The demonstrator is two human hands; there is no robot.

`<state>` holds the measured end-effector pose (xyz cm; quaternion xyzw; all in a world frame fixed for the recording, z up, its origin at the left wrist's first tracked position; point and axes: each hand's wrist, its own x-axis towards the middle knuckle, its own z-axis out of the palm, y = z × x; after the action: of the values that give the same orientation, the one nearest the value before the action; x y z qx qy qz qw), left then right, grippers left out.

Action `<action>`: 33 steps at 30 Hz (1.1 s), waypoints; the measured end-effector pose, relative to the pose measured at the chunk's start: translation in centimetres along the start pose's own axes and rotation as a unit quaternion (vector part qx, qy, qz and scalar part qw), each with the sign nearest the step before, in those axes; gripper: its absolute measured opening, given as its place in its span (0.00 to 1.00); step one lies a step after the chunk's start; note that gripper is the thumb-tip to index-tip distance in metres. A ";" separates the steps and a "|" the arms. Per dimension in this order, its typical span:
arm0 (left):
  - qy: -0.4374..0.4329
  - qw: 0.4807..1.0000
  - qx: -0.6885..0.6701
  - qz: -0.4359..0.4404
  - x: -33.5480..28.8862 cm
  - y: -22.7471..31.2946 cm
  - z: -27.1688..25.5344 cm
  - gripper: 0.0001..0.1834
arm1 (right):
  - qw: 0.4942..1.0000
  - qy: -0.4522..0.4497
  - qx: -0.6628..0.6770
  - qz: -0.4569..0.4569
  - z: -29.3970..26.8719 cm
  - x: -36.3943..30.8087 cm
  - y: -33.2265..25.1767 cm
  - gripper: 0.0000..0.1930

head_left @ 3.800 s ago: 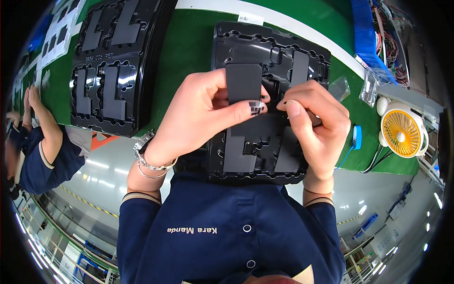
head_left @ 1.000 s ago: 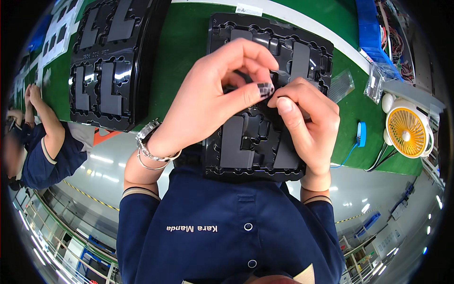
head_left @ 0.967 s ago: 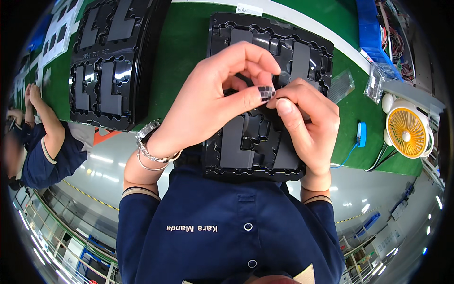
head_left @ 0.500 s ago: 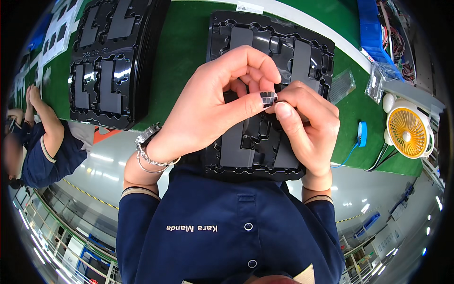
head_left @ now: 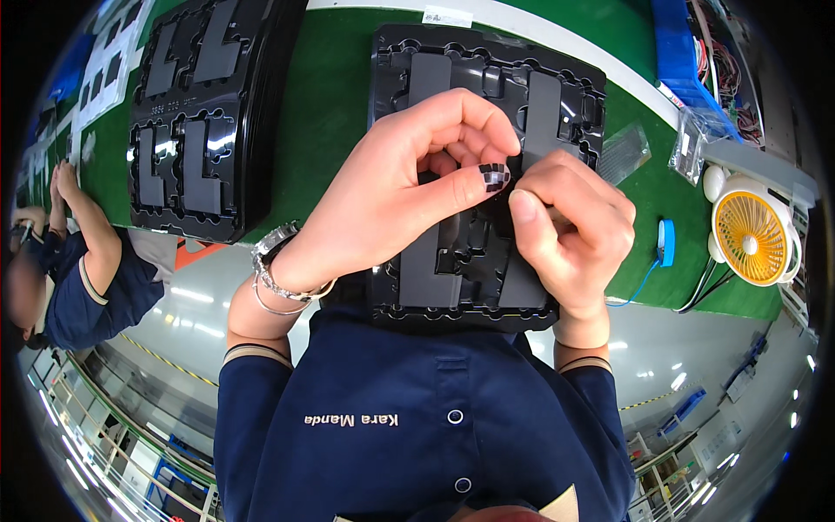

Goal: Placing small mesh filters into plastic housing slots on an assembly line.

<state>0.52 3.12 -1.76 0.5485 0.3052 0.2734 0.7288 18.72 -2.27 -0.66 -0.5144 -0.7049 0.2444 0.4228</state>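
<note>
My left hand (head_left: 396,187) is curled above a black moulded plastic tray (head_left: 565,63), with thumb and index fingertips a little apart. Across its thumb tip lies a small dark patch with a grid pattern (head_left: 496,177); whether it is stuck on or gripped is unclear. Close beside it, my right hand (head_left: 574,230) is pinched, thumb against bent index finger. Anything in that pinch is too small or hidden to name. Flat grey pieces, one at the far left (head_left: 430,76) and one at the far right (head_left: 544,109), sit in the tray's recesses. Both hands cover the tray's middle.
To the left stands a stack of similar black trays (head_left: 196,96) with L-shaped grey pieces. A white fan with yellow blades (head_left: 750,237), a blue clip with a cord (head_left: 665,244), clear plastic bags (head_left: 626,152) and a blue bin (head_left: 683,61) are at right. Another person (head_left: 78,270) works at far left.
My hands, which touched at the fingertips, are now slightly apart, the right one shifted a little to the right. The tray appears slightly further left in the view.
</note>
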 end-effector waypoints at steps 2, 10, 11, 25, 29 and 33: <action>-0.005 1.000 0.003 -0.004 0.3 0.4 0.1 0.13 | 1.000 0.019 0.018 0.012 -0.2 0.0 0.0 0.05; 0.005 0.999 0.036 0.022 0.5 1.1 0.5 0.16 | 0.997 0.010 0.072 0.027 -0.2 -0.2 0.5 0.05; 0.005 0.999 0.038 0.021 0.5 1.1 0.6 0.16 | 0.997 0.013 0.074 0.023 -0.2 -0.2 0.5 0.05; -0.020 0.999 0.025 0.011 0.5 0.7 1.0 0.12 | 0.999 0.033 0.008 -0.027 -0.5 -0.3 0.6 0.06; 0.027 0.981 0.183 0.065 2.2 0.0 1.3 0.10 | 0.993 0.089 -0.002 -0.081 -0.7 -0.3 1.0 0.07; 0.087 0.827 0.512 0.214 5.7 -1.2 1.2 0.14 | 0.988 0.112 0.015 -0.106 -1.0 -0.5 1.2 0.07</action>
<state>5.32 6.26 -3.53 0.8685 0.3389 0.2733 0.2368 20.22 -2.44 -1.24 -0.4547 -0.6998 0.1498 0.5302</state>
